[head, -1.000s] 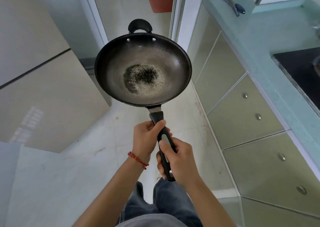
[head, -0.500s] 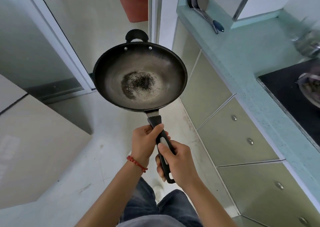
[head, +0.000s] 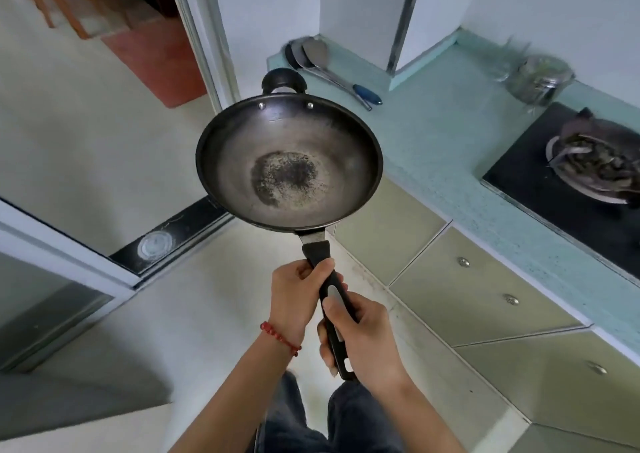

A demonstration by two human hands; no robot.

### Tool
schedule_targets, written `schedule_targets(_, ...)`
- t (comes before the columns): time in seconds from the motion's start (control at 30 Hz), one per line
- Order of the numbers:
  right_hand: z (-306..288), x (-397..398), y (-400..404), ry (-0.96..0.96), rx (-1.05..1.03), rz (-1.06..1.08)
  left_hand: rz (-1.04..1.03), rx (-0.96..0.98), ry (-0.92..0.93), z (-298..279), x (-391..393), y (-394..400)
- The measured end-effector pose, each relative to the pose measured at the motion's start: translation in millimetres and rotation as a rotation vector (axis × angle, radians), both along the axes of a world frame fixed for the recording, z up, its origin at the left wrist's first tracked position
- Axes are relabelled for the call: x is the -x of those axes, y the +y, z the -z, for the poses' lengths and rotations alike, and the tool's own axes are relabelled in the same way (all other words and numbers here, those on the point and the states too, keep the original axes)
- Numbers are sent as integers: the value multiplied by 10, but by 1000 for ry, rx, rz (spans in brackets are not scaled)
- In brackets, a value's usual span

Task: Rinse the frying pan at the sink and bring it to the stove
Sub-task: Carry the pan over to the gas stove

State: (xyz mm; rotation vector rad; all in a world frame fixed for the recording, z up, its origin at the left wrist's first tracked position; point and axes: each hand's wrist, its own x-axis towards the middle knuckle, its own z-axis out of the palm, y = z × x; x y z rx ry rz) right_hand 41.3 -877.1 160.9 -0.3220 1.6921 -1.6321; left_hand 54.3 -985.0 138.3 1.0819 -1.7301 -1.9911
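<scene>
Frying pan (head: 289, 165) held ahead; left hand (head: 294, 297), right hand (head: 363, 338) grips clamped on handle.

Floor ahead: open pale tile (head: 104, 162) beneath and left of the frying pan (head: 289, 165), held in the air by left hand (head: 294, 293) and right hand (head: 367, 342).
Counter (head: 446, 141): bare stretch between ladles (head: 322, 68) and stove (head: 554, 189).
Burner (head: 595, 165): uncovered, open from above.
Far corner: steel pot (head: 536, 77) just behind the stove.
Left: sliding door frame (head: 69, 262) bounding the passage.
</scene>
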Motion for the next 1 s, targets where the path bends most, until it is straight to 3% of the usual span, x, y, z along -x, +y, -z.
schedule_targets(0.53,153,1724,-136,9,5,313,283,102,-46,120,2108,-126)
schedule_targets(1.0,172,3004,-154,-28,-41,482,471,-26,-31,158,3535,-99)
